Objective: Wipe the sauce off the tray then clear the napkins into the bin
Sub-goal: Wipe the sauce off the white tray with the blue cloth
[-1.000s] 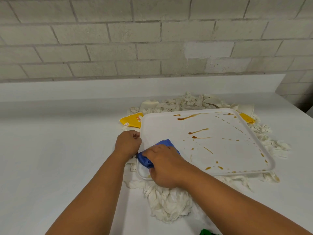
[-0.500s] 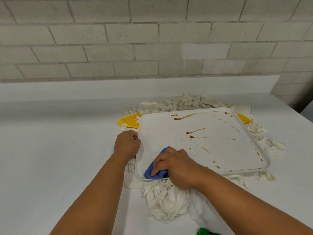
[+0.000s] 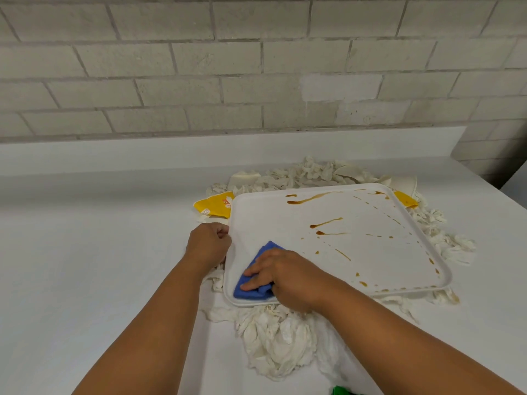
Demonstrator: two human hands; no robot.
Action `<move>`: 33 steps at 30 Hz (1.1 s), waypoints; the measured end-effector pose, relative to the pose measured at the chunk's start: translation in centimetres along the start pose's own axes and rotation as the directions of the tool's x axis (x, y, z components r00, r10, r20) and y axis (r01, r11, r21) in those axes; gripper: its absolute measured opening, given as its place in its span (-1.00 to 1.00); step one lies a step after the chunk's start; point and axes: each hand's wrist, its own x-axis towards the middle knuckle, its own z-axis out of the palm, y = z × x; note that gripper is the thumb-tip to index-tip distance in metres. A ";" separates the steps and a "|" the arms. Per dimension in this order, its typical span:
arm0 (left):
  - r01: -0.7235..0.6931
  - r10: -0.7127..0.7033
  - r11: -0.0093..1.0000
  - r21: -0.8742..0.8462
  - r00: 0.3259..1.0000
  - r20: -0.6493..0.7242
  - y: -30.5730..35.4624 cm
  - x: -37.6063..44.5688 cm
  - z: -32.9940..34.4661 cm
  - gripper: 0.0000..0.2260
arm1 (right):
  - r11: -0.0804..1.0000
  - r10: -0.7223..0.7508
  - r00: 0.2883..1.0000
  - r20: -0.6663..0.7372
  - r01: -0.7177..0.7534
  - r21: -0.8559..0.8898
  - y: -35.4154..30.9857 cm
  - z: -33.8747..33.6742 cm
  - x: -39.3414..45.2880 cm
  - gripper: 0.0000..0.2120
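At seven o'clock on the tray [image 3: 328, 252], the right hand [image 3: 288, 276] presses a blue cloth [image 3: 256, 283] with extended fingers; the left hand [image 3: 208, 246], fingers curled, grips the nine-o'clock rim. Sauce [image 3: 325, 223] streaks toward one o'clock. Napkins [image 3: 276, 343], likely soft and light, ring the stiff tray on a white counter [image 3: 85, 252] below a brick wall [image 3: 256, 67].

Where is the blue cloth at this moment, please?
In the head view, the blue cloth lies on the tray's near-left corner, under the right hand.
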 end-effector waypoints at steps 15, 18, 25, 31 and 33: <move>-0.007 0.009 0.999 0.037 0.999 -0.051 0.3 0.1 0.4 -0.72 | 0.982 0.174 0.984 -0.038 -0.176 -0.071 -0.3 0.8 3.1 -0.48; -0.009 0.012 0.999 0.050 0.998 -0.066 0.5 0.1 0.6 -0.73 | 0.998 0.067 0.997 -0.025 -0.068 -0.016 -1.3 1.4 1.9 -0.48; -0.014 0.022 0.997 0.075 0.994 -0.109 0.7 -0.2 0.9 -0.79 | 0.992 0.117 0.992 -0.051 -0.114 0.058 -1.2 0.1 -2.6 -0.43; -0.017 0.027 0.996 0.087 0.993 -0.116 0.8 -0.3 0.8 -0.80 | 0.967 0.242 0.970 -0.039 -0.238 0.087 1.9 -1.1 -5.8 -0.46; -0.010 0.020 0.997 0.081 0.993 -0.119 0.8 -0.3 0.8 -0.80 | 0.964 0.249 0.968 -0.035 -0.245 0.101 2.7 -1.8 -7.1 -0.46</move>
